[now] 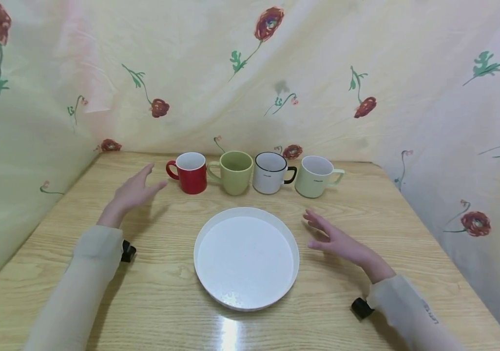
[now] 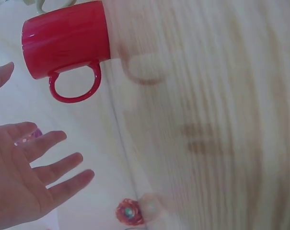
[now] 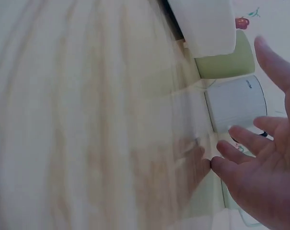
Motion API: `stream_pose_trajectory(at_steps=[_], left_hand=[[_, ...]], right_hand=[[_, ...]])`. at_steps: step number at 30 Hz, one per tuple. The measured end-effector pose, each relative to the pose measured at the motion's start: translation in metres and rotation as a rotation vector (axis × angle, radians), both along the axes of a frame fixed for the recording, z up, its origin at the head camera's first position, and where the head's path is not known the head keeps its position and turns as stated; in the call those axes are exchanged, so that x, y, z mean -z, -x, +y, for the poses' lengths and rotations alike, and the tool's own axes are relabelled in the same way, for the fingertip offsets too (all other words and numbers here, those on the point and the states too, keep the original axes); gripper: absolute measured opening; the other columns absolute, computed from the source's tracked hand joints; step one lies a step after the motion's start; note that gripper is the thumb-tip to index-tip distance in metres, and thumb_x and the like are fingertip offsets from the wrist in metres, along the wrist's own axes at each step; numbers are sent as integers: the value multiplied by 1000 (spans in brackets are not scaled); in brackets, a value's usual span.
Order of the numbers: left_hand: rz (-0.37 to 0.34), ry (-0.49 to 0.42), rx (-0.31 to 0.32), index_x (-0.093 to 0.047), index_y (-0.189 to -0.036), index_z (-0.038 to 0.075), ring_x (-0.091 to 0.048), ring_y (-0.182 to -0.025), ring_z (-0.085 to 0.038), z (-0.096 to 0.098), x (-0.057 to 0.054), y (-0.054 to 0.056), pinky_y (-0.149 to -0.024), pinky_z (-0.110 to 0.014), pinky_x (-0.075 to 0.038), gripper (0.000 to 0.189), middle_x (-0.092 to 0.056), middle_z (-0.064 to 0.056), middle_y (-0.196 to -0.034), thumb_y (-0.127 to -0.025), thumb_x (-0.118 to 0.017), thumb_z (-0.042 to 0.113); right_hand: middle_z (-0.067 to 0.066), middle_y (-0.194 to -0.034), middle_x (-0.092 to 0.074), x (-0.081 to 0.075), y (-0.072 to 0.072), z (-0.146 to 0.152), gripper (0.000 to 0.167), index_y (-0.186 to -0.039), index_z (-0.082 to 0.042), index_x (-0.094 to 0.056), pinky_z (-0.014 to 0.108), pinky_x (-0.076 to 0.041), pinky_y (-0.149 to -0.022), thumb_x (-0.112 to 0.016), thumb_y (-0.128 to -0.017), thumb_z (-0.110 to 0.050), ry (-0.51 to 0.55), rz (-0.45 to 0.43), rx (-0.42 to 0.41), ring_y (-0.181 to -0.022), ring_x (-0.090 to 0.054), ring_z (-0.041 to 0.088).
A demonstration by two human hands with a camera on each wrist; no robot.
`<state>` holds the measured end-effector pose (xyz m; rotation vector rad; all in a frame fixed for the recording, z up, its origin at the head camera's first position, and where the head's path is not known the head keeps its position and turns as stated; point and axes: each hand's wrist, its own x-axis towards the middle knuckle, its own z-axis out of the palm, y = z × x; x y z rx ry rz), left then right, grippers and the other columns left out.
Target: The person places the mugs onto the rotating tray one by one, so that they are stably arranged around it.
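My left hand hovers with spread fingers just left of the red mug, whose handle points toward it. In the left wrist view the red mug stands apart from the fingers. To the right of the round white tray, my right hand is held with its fingers extended and nothing in them. Four mugs form a row behind the tray: red, then an olive-green mug, a white mug with black rim and handle, and a pale green mug.
The wooden table carries the tray near its middle. A flowered cloth hangs behind and along both sides. Each forearm wears a small black device, one at the left cuff and one at the right cuff.
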<state>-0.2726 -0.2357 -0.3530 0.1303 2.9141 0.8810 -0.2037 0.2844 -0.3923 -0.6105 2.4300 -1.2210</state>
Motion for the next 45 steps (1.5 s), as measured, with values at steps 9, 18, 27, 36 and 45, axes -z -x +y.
stream_pose_trajectory(at_steps=[9,18,27,36,45], left_hand=[[-21,-253,-21,-1,-157,17,-17,-146,-46,3,11,17,-114,-67,-21,86,-14,-17,-162,-96,-49,54],[-81,-356,-66,0,-157,16,-20,-144,-48,9,12,30,-115,-64,-23,87,-11,-18,-163,-96,-53,49],[-124,-369,-57,-1,-157,13,-19,-145,-47,11,8,42,-117,-63,-21,86,-10,-18,-163,-96,-55,44],[-136,-405,-38,-1,-156,11,-12,-148,-42,14,11,50,-118,-63,-18,92,-12,-19,-162,-94,-61,41],[-148,-433,-32,0,-156,9,-25,-144,-41,20,11,53,-113,-55,-35,95,-16,-23,-159,-92,-63,39]], right_hand=[[15,-161,-20,-1,-3,-8,101,-157,-12,-5,66,-11,-116,-73,-85,-29,-59,18,-123,-148,-15,40],[14,-160,-23,-8,-7,-23,107,-157,-14,-6,66,-14,-115,-78,-80,-33,-125,6,-205,-149,-12,39],[16,-161,-19,-8,-8,-28,108,-156,-9,-9,66,-14,-115,-79,-79,-35,-190,49,-235,-148,-16,39],[15,-162,-17,-11,-10,-31,111,-156,-10,-9,77,5,-108,-82,-76,-34,-171,3,-231,-149,-14,38],[14,-163,-14,-12,-7,-35,111,-157,-11,-7,80,5,-105,-81,-77,-34,-187,8,-234,-149,-10,40]])
